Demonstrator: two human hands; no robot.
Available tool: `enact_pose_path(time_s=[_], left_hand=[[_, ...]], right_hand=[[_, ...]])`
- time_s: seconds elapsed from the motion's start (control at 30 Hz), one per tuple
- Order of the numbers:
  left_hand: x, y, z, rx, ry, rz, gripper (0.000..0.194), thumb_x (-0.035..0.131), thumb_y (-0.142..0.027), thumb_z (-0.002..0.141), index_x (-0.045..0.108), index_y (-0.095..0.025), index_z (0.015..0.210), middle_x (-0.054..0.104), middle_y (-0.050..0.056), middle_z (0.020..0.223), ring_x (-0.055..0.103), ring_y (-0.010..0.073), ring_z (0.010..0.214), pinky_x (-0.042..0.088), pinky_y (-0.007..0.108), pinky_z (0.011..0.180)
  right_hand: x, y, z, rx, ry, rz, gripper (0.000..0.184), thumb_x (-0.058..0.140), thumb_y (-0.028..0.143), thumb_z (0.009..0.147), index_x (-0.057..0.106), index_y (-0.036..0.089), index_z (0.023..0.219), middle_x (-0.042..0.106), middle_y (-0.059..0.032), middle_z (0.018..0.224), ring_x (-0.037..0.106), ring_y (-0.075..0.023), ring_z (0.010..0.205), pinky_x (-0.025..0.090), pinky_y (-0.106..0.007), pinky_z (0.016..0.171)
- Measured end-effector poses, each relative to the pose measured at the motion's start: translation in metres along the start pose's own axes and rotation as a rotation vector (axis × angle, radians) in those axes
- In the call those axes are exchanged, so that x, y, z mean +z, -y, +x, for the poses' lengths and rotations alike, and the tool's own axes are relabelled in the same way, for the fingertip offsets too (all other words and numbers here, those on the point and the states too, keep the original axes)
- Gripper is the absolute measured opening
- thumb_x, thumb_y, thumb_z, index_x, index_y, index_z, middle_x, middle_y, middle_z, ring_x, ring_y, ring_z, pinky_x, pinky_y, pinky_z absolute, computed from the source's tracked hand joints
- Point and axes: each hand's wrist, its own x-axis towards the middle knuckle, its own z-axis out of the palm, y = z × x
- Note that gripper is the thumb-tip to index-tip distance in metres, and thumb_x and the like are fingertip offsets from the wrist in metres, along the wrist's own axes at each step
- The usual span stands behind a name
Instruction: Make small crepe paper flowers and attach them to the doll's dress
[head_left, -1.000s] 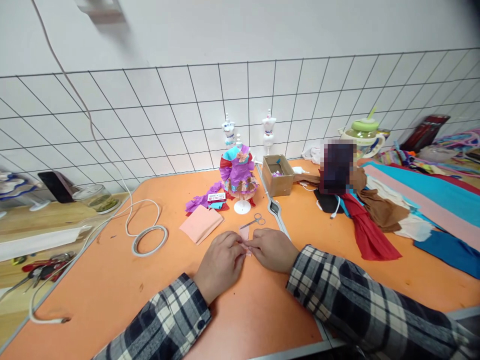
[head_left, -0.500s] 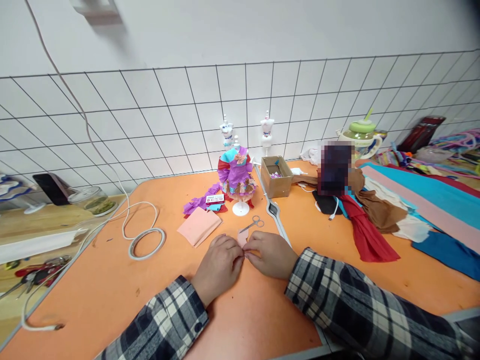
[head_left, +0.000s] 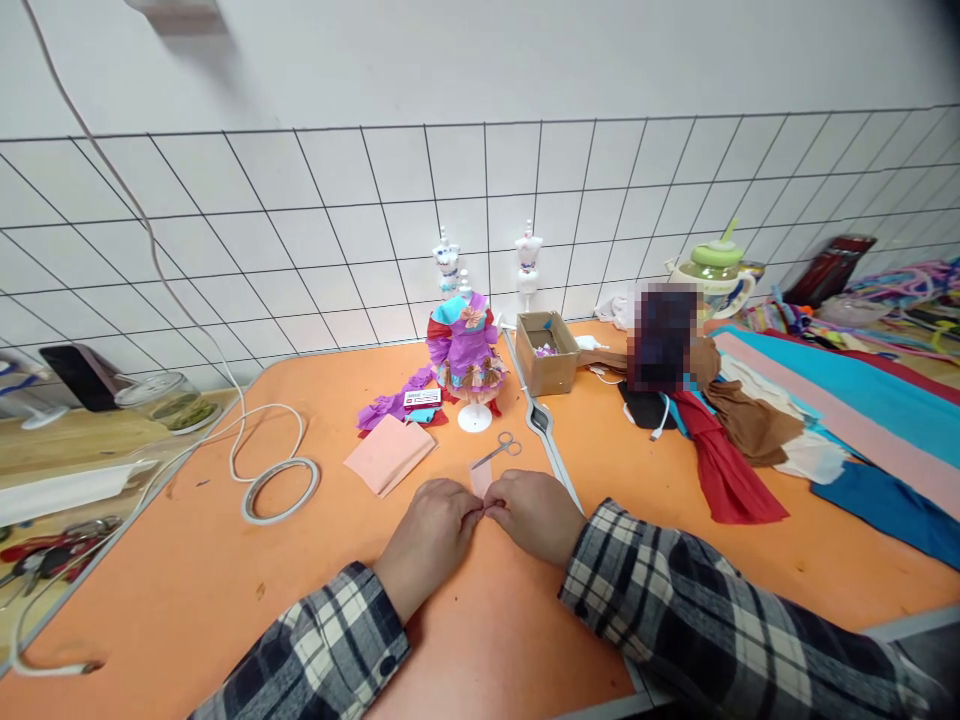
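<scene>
My left hand point(head_left: 429, 536) and my right hand point(head_left: 537, 512) meet fingertip to fingertip on the orange table point(head_left: 225, 580), both pinched on a small pink paper piece point(head_left: 480, 478) that sticks up between them. Small scissors point(head_left: 501, 449) lie just beyond the paper. A folded stack of pink paper point(head_left: 388, 455) lies to the left of my hands. Behind it stands a doll mannequin in a purple and blue paper dress point(head_left: 465, 352) on a white stand, with purple paper scraps point(head_left: 386, 407) beside it.
A coiled white cable point(head_left: 277, 487) lies at the left. A small cardboard box point(head_left: 548, 352) and two bare mini mannequins point(head_left: 528, 261) stand near the wire grid. Coloured crepe paper sheets point(head_left: 840, 410) cover the right side. A jar point(head_left: 169, 401) sits far left.
My hands have stayed together on the pink piece, working it slightly. The camera has shifted a little, so the scene sits a bit further left.
</scene>
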Motion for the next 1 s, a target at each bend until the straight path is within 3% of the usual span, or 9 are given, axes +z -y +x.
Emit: enact_pose_path(time_s=[0.17,0.37,0.67,0.87,1.0], left_hand=[[-0.0031,-0.0032,0.0008,-0.014,-0.021,-0.007,0.017,0.057,-0.014,0.086,0.073,-0.018,0.081,0.068,0.005,0.078,0.059,0.0199,0.080,0.045,0.034,0.077],[-0.0085,-0.0075,0.0010,0.007,-0.059,0.030,0.018,0.056,-0.013,0.085,0.072,-0.018,0.080,0.066,0.007,0.087,0.057,0.0210,0.086,0.044,0.035,0.079],[-0.0017,-0.0024,0.0015,-0.007,0.034,0.028,0.020,0.052,-0.019,0.090,0.073,-0.019,0.090,0.073,0.005,0.086,0.064,0.0220,0.085,0.045,0.037,0.082],[-0.0036,-0.0023,0.0057,-0.026,0.079,0.054,0.023,0.050,-0.016,0.090,0.073,-0.018,0.088,0.072,0.006,0.081,0.066,0.0216,0.077,0.046,0.034,0.072],[-0.0033,-0.0019,0.0056,-0.001,0.044,0.051,0.023,0.053,-0.012,0.087,0.074,-0.019,0.083,0.070,0.006,0.076,0.063,0.0198,0.073,0.046,0.032,0.071]], right_hand=[[0.0022,-0.0012,0.0004,0.061,-0.021,0.064,0.009,0.059,0.026,0.085,0.066,0.023,0.090,0.068,0.0016,0.084,0.060,-0.0134,0.077,0.031,-0.024,0.062],[-0.0003,-0.0001,0.0006,0.054,0.000,0.016,0.015,0.054,0.028,0.088,0.068,0.023,0.089,0.069,-0.0008,0.085,0.060,-0.0152,0.079,0.031,-0.025,0.063],[-0.0003,0.0036,0.0007,0.022,0.012,-0.078,0.021,0.050,0.026,0.089,0.070,0.022,0.088,0.066,-0.0035,0.087,0.060,-0.0163,0.078,0.033,-0.026,0.063],[0.0017,0.0009,0.0023,0.038,0.022,-0.025,0.020,0.051,0.028,0.090,0.069,0.022,0.084,0.065,-0.0029,0.083,0.058,-0.0150,0.074,0.034,-0.026,0.064],[-0.0045,-0.0043,0.0007,-0.087,-0.047,0.084,0.011,0.059,0.025,0.081,0.065,0.019,0.088,0.063,-0.0034,0.092,0.058,-0.0157,0.083,0.041,-0.026,0.073]])
